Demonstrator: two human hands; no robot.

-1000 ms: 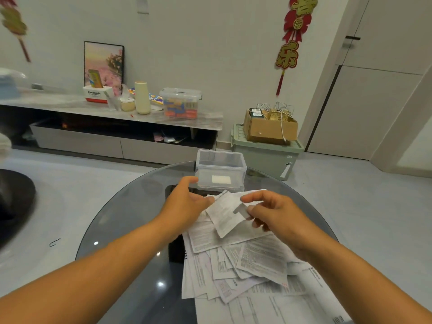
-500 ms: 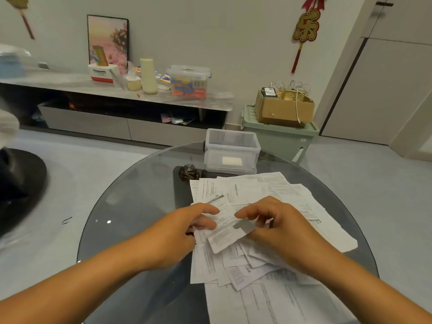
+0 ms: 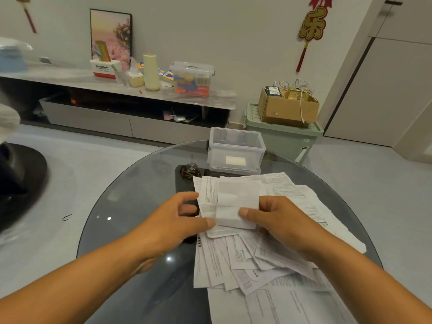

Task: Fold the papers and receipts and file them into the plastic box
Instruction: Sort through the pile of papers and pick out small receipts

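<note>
Hands meet on one receipt (image 3: 236,204) above the heap; your left hand (image 3: 173,220) pinches its near-left corner, thumb on top; your right hand (image 3: 275,218) pinches the right edge, thumb flat on the paper; both are closed on that one slip, nothing else. It sits just over the pile of papers (image 3: 261,260) on the glass surface (image 3: 131,199), with the plastic box (image 3: 236,149) beyond it, lidless, near but apart. Half-folded, by the look of it; bring the edges square before you crease, then run a thumb along the fold. Long axis seems to run away from you, toward the box; print is too blurred to tell which end is top.
</note>
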